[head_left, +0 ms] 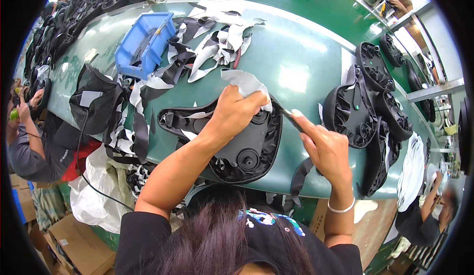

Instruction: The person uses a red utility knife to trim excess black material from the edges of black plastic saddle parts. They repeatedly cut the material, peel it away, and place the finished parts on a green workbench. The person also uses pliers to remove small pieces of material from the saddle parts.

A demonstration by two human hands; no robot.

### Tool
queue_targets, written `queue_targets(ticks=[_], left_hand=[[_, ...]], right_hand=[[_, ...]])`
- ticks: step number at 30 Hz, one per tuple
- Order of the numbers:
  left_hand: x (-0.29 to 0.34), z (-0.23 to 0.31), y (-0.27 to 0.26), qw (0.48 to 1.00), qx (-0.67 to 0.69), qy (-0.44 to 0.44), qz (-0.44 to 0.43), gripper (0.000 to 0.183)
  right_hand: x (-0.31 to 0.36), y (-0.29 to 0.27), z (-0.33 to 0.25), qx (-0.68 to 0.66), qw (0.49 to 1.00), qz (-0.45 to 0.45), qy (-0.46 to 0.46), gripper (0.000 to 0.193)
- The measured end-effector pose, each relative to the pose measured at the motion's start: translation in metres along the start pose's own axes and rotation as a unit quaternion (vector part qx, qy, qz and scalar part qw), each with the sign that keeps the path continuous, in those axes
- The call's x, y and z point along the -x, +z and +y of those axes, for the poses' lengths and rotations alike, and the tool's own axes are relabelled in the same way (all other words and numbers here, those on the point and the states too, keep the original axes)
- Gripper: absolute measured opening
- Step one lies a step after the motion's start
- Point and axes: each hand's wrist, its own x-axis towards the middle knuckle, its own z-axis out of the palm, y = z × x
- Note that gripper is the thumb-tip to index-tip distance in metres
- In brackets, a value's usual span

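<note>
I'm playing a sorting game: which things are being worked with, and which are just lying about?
Being worked with:
black saddle-shaped piece
pale flap, in left hand
thin tool, in right hand

Seemingly just lying about:
blue bin
loose strips
other black pieces at right

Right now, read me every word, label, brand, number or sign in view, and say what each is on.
White lettering on the far-left co-worker's dark clothing: small and blurred, not quoted.
Dark print on the cardboard beside the white bracelet: too small to quote.
White patch on the black bundle: no readable text.
</note>
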Motion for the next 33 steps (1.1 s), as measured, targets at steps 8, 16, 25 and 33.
queue_targets(ticks=[8, 16, 25, 33], left_hand=[[-0.008, -0.010, -0.001, 0.944, 0.278, 0.058, 0.167, 0.019], [-0.004, 0.009, -0.019, 0.988, 0.000, 0.146, 0.059, 0.011], [-0.050, -0.025, -0.044, 0.892, -0.200, 0.344, 0.216, 0.020], [0.025, -0.026, -0.049, 0.957, 0.282, 0.019, 0.071, 0.047]], right_hand=[[0.015, 0.002, -0.024, 0.039, 0.991, -0.110, 0.059, 0.057], [0.017, -0.008, -0.040, 0.008, 0.985, -0.099, 0.141, 0.051], [0.008, -0.002, -0.053, 0.048, 0.987, -0.094, 0.122, 0.050], [-0.047, -0.019, 0.026, 0.060, 0.988, -0.140, -0.025, 0.049]])
